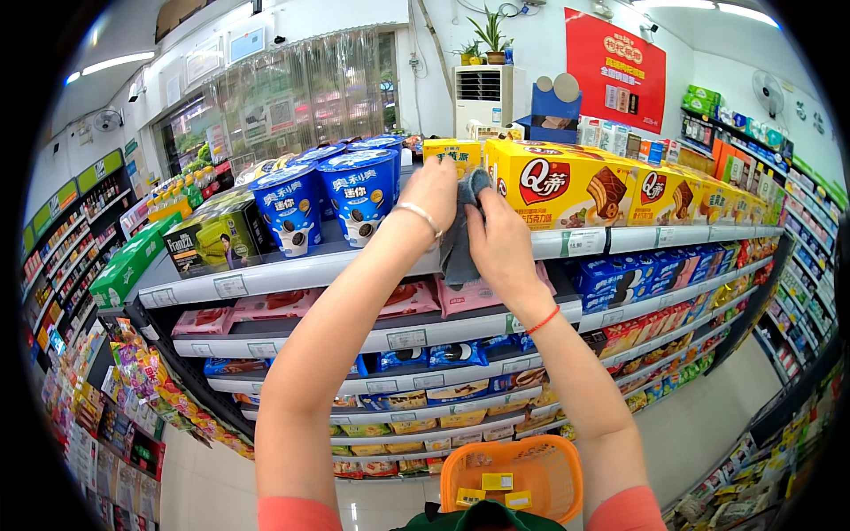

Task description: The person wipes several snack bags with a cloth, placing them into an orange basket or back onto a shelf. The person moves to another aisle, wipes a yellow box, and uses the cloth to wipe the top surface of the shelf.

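A grey cloth (pixel 458 245) hangs from my right hand (pixel 499 249), its fingers closed around the upper part, over the front edge of the top shelf (pixel 372 269). My left hand (pixel 431 192) is against the cloth's left side, fingers bent and slightly blurred. Just behind those fingers is a yellow snack box (pixel 451 151), its lower part hidden; whether the left hand grips it is unclear. Blue lidded snack cups (pixel 355 196) stand to the left of my hands. Large yellow cake boxes (pixel 558 186) line the shelf to the right.
Lower shelves carry pink packs (pixel 279 305) and blue biscuit boxes (pixel 624 282). An orange plastic basket (pixel 446 474) containing 3 small yellow cards or boxes is below, close to my body. A dark green biscuit box (pixel 216 232) sits at the shelf's left end. Tiled floor (pixel 724 391) runs along the right.
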The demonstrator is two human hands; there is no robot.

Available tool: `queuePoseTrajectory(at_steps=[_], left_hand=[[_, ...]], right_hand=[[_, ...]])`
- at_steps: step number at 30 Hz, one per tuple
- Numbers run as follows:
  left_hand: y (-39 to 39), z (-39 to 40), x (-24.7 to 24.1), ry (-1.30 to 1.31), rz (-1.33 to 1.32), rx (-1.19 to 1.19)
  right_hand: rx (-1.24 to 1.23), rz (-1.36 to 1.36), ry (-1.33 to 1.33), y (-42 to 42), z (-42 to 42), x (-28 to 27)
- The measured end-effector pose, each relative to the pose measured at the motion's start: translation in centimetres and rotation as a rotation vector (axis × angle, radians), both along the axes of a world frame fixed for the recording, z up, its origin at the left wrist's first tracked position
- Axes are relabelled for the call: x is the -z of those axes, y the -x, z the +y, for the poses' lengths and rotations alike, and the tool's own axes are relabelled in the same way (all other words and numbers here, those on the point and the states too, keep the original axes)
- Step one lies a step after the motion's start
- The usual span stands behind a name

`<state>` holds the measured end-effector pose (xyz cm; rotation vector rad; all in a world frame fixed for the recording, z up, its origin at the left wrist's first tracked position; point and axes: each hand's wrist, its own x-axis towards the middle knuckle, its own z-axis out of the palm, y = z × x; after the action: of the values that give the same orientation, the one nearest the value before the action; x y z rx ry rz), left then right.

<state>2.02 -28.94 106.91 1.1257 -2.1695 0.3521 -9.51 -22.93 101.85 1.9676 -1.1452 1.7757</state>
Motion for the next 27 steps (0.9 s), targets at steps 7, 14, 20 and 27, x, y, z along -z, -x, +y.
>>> queuePoseTrajectory(at_steps=[7, 14, 20, 27], left_hand=[[2.7, -7.6, -1.8, 0.012, -0.053, -0.266], [3.2, -9.4, -2.4, -0.122, -0.22, -0.26], [3.8, -11.1, -2.2, 0.021, -0.179, -0.44], [3.1, -13.0, -3.0, -0.026, -0.188, -0.356]], right_hand=[[0.114, 0.036, -0.04, -0.4, -0.9, 0.0], [0.138, 0.059, -0.108, 0.3, -0.8, 0.0], [0.097, 0.008, -0.105, 0.1, -0.7, -0.3], [0.111, 0.061, -0.093, 0.0, -0.8, -0.1]])
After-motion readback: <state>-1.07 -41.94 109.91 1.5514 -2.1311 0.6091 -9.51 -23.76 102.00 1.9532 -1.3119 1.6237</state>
